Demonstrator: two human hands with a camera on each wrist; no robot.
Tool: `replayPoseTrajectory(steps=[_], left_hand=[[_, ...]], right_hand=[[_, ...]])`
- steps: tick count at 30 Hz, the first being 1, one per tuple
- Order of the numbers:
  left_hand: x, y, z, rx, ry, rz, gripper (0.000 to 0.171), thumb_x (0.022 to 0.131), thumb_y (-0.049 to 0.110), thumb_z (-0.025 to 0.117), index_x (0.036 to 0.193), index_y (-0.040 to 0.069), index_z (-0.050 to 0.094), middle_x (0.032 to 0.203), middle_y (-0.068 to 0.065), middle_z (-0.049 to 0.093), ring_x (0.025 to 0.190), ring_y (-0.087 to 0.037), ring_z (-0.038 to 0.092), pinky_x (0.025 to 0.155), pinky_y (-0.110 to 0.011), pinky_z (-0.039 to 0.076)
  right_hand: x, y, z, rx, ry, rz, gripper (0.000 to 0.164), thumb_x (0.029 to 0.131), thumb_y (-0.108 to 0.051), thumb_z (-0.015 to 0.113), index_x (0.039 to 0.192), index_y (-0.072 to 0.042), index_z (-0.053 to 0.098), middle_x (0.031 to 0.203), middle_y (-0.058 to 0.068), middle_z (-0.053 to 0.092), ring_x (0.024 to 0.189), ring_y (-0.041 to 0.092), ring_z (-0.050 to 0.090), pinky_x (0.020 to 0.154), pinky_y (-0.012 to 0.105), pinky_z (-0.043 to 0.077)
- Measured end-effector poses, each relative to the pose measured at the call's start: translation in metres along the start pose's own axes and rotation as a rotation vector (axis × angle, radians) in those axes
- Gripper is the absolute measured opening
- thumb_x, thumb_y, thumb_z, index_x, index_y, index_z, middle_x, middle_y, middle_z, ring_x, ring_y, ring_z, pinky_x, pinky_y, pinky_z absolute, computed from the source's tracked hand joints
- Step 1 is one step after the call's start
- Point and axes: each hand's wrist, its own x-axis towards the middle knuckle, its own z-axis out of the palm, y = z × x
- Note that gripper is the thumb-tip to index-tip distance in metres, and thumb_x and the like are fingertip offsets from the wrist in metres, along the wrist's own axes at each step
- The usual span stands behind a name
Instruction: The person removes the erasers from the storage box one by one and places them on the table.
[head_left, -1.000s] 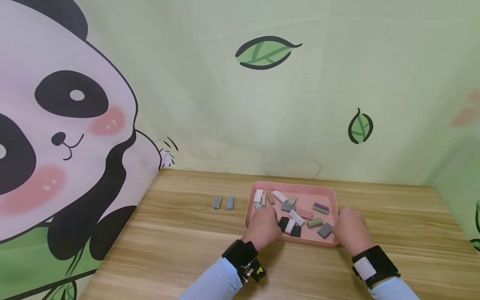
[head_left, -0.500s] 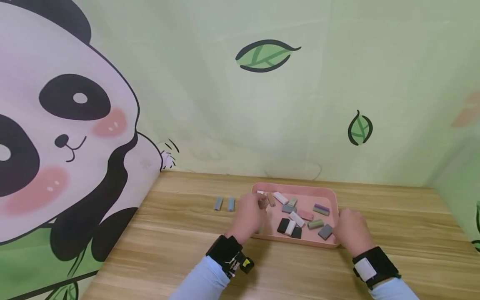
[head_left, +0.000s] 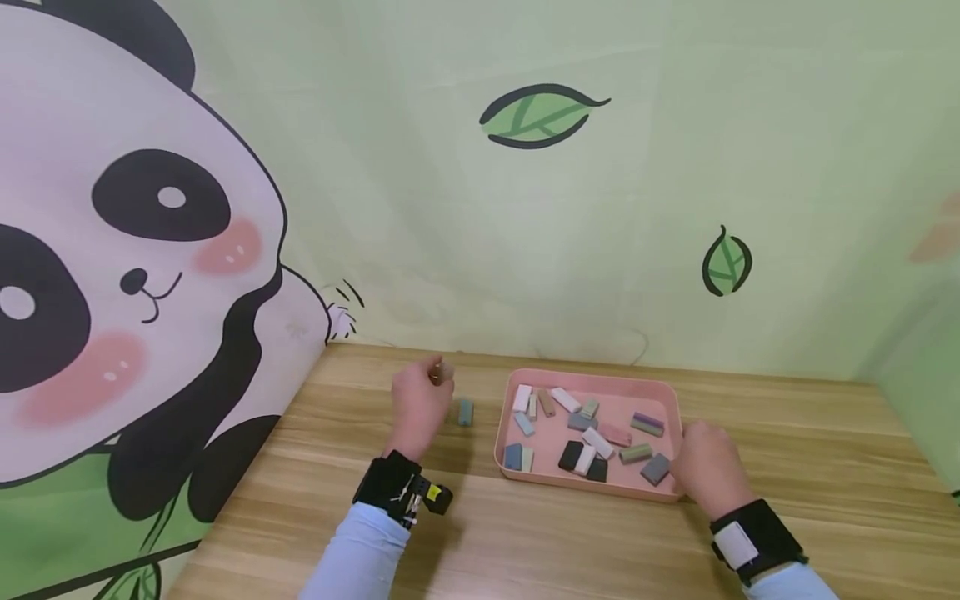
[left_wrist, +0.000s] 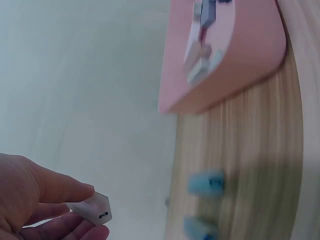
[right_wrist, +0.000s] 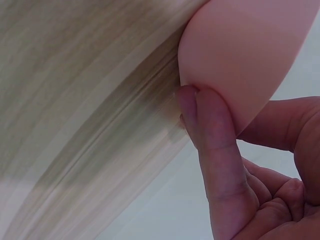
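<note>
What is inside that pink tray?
The pink tray holds small blocks: white, black, blue, grey, green, brown, pink and purple. One white block covers part of the black blocks, so whatever lies beneath it cannot be seen. The right hand hides part of the tray's right edge.

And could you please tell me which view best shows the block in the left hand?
The left wrist view: the pale block shows clearly in the left hand, with dark marks visible on one end. The head view mostly hides it behind the hand; the right wrist view does not show it.
</note>
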Motion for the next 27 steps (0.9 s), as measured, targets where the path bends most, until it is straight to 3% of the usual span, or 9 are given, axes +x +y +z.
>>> replayPoseTrajectory(steps=[4, 12, 27], left_hand=[[0.004, -0.017, -0.007, 0.014, 0.020, -0.036, 0.032, 0.088, 0.018, 0.062, 0.113, -0.001, 0.064, 0.099, -0.015, 0.069, 0.086, -0.024, 0.067, 0.072, -0.038, 0.054], [0.008, -0.044, -0.008, 0.053, -0.013, -0.105, 0.028, 0.086, 0.018, 0.064, 0.105, -0.002, 0.067, 0.097, -0.016, 0.069, 0.085, -0.025, 0.065, 0.072, -0.039, 0.053], [0.009, -0.071, 0.000, 0.134, -0.037, -0.182, 0.025, 0.085, 0.019, 0.066, 0.101, 0.000, 0.070, 0.096, -0.015, 0.069, 0.085, -0.023, 0.063, 0.071, -0.036, 0.052]], right_hand=[[0.000, 0.000, 0.001, -0.003, -0.002, 0.003, 0.033, 0.080, -0.002, 0.064, 0.109, 0.013, 0.056, 0.086, 0.019, 0.060, 0.068, 0.024, 0.056, 0.051, 0.026, 0.045], [0.000, 0.003, 0.001, -0.004, -0.003, 0.008, 0.033, 0.081, -0.002, 0.063, 0.110, 0.013, 0.056, 0.087, 0.020, 0.060, 0.068, 0.024, 0.056, 0.051, 0.026, 0.045], [0.001, 0.000, 0.002, -0.018, -0.004, 0.010, 0.034, 0.080, -0.002, 0.065, 0.109, 0.013, 0.056, 0.087, 0.020, 0.060, 0.069, 0.025, 0.055, 0.052, 0.026, 0.045]])
